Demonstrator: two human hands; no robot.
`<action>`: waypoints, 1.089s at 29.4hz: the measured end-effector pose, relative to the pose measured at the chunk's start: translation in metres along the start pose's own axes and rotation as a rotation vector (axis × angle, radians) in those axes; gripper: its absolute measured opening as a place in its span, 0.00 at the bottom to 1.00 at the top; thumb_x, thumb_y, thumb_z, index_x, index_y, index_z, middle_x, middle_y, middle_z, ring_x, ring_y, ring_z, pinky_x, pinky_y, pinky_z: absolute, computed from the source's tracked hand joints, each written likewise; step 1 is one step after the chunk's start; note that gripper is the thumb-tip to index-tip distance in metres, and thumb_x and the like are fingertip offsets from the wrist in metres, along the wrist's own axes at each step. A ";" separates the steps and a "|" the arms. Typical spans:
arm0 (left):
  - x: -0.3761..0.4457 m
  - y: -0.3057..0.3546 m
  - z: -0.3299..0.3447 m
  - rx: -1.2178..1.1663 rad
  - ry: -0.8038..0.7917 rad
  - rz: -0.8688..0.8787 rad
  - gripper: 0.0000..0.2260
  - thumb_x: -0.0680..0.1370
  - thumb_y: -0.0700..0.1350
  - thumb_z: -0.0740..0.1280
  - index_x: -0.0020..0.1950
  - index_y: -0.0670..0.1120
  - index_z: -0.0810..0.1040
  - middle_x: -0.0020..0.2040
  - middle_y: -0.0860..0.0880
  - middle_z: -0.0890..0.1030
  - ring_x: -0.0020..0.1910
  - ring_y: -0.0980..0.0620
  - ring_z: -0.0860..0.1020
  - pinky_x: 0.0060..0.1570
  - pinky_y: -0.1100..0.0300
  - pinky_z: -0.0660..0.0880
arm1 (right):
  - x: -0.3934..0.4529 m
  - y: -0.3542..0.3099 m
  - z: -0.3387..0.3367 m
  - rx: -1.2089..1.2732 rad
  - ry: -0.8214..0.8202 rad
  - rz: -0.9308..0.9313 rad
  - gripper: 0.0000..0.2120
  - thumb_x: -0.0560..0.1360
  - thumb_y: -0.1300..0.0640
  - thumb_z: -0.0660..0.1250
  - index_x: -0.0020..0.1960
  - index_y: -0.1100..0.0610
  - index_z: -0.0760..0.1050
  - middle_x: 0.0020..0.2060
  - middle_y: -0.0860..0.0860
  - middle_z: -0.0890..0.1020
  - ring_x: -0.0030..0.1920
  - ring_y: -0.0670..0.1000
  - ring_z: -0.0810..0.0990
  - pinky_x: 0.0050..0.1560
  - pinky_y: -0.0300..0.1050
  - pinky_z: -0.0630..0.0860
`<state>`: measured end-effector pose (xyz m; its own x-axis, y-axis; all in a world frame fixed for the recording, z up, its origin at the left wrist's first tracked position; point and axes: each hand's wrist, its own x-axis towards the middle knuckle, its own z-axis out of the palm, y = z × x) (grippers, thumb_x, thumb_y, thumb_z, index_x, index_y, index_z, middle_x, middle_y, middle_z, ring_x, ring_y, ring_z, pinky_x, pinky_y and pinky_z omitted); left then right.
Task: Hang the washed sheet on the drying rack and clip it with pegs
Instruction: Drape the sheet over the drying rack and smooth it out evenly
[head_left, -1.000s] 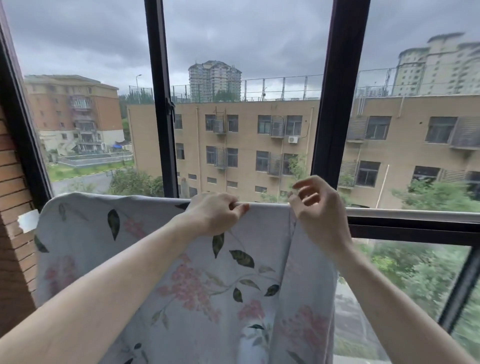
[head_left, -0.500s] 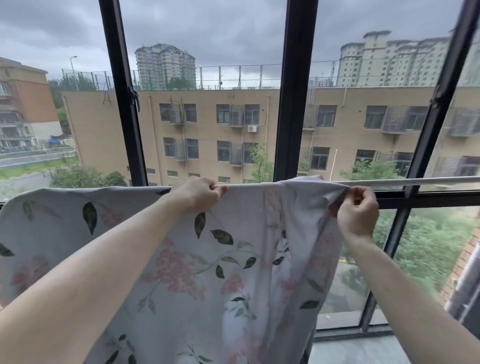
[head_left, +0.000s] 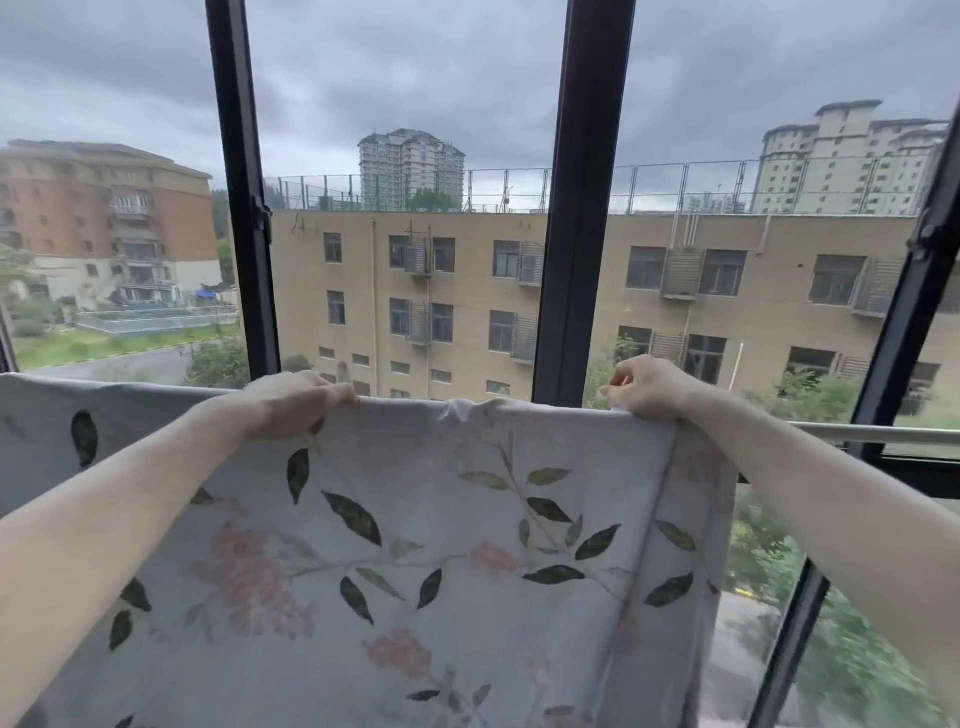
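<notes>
Now the sheet (head_left: 467, 545) is drawn wider along the rail (head_left: 872, 434), its top edge pinched by fingers of both the left hand (head_left: 296, 402) and the right hand (head_left: 649, 389), pegs not yet applied.

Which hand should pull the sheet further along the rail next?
Probably the right hand: it grips the sheet at its end, beside the bare rail. The left hand grips it mid-span.

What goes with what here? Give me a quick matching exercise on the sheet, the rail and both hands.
Things:
1. sheet
2. rail
3. left hand
4. right hand

States:
A. grips the sheet's right end at the top
B. bare metal, right of the sheet
C. draped, floral print
D. grips the top edge near its middle

Pairs: 1-C, 2-B, 3-D, 4-A
</notes>
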<state>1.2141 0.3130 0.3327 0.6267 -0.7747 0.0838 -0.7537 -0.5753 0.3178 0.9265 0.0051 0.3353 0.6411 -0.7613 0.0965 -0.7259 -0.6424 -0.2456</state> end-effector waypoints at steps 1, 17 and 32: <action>-0.007 0.029 0.005 0.013 0.025 0.025 0.17 0.84 0.59 0.56 0.48 0.53 0.81 0.53 0.47 0.81 0.50 0.49 0.78 0.54 0.52 0.74 | 0.002 0.003 -0.008 -0.041 -0.119 -0.028 0.19 0.81 0.42 0.62 0.58 0.55 0.81 0.57 0.53 0.81 0.56 0.54 0.80 0.62 0.50 0.76; -0.001 0.226 0.092 0.119 0.112 0.243 0.21 0.82 0.65 0.57 0.42 0.50 0.76 0.39 0.50 0.80 0.41 0.49 0.78 0.43 0.52 0.73 | -0.140 0.106 0.170 0.739 0.508 -0.083 0.14 0.77 0.50 0.73 0.37 0.47 0.70 0.32 0.44 0.76 0.34 0.52 0.76 0.33 0.49 0.72; -0.004 0.222 0.072 0.078 -0.054 0.056 0.30 0.81 0.70 0.53 0.62 0.50 0.83 0.65 0.46 0.81 0.59 0.45 0.79 0.65 0.49 0.74 | -0.106 0.191 -0.018 0.957 1.080 -0.073 0.07 0.83 0.61 0.63 0.49 0.59 0.79 0.38 0.47 0.79 0.35 0.42 0.76 0.33 0.31 0.73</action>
<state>1.0307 0.1697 0.3352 0.5732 -0.8181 0.0477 -0.8017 -0.5478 0.2391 0.7156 -0.0382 0.2956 -0.1431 -0.7010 0.6986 0.0196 -0.7078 -0.7062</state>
